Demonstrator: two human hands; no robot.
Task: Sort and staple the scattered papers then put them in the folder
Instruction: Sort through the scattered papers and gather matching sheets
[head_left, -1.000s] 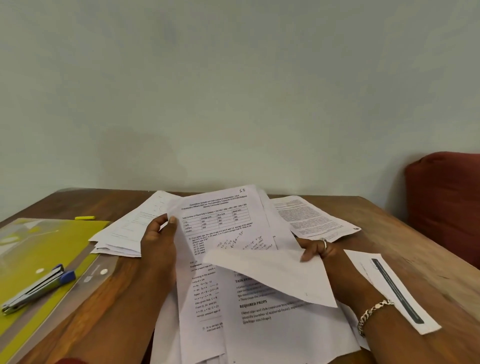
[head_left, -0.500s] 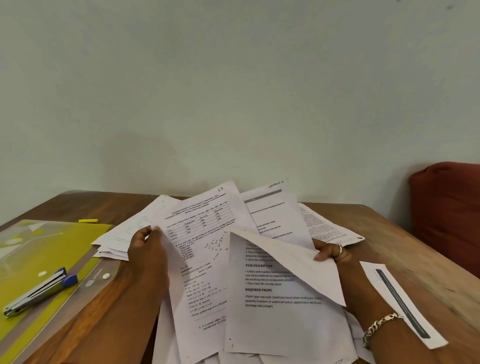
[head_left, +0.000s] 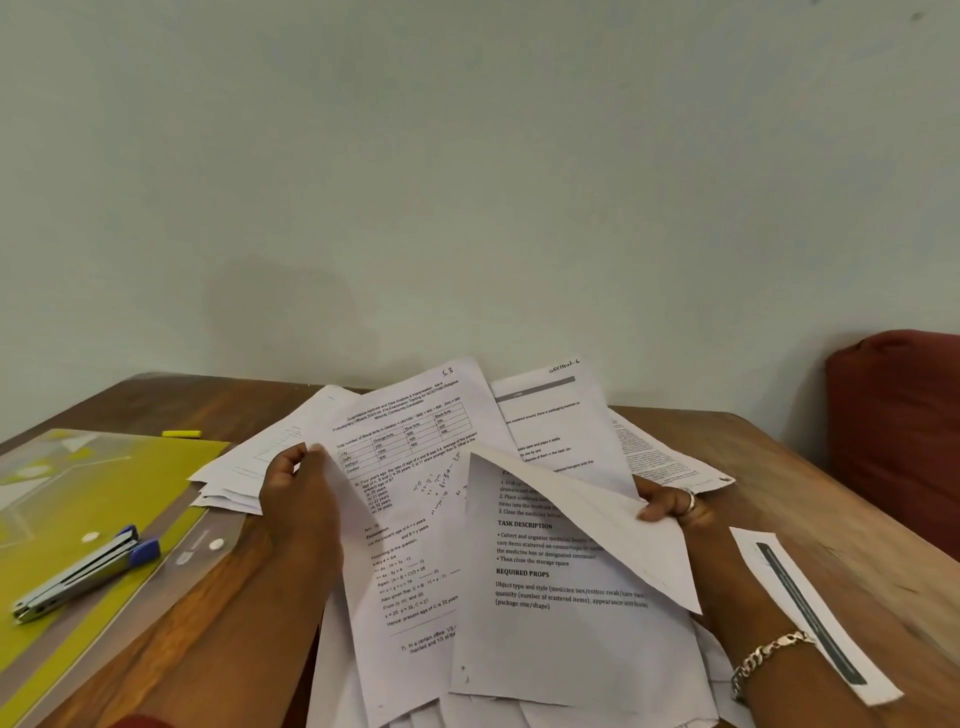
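A wooden tabletop (head_left: 810, 467) fills the lower part of the view, set against a pale wall, with a dark red cushion (head_left: 904, 431) past its right edge. At the near middle edge lies a loose heap of printed papers (head_left: 571, 691), and the person lifts two sheets up out of it. The left hand (head_left: 298, 499) holds the left edge of a sheet of maths questions (head_left: 415, 499), fingers curled round the paper. The right hand (head_left: 670, 506), wearing a ring and a bracelet, pinches a typed sheet (head_left: 561, 613) headed "Task Description", whose top corner is folded forward over its text. The step appears to be sorting, comparing headings to decide which set each page joins. To do it well, the folded corner probably needs flattening so the heading can be read, and each sheet should go squarely onto one pile so the edges line up for stapling. A second stack of papers (head_left: 234, 483) lies behind the left hand, and another sheet (head_left: 665, 457) lies behind the right hand. A narrow paper strip (head_left: 815, 613) lies near the right edge. The yellow folder (head_left: 67, 499) lies along the left edge, with the stapler (head_left: 83, 577) lying on it, so the stapler would likely have to come off before filing. A small yellow marker (head_left: 182, 433) lies beyond the folder.
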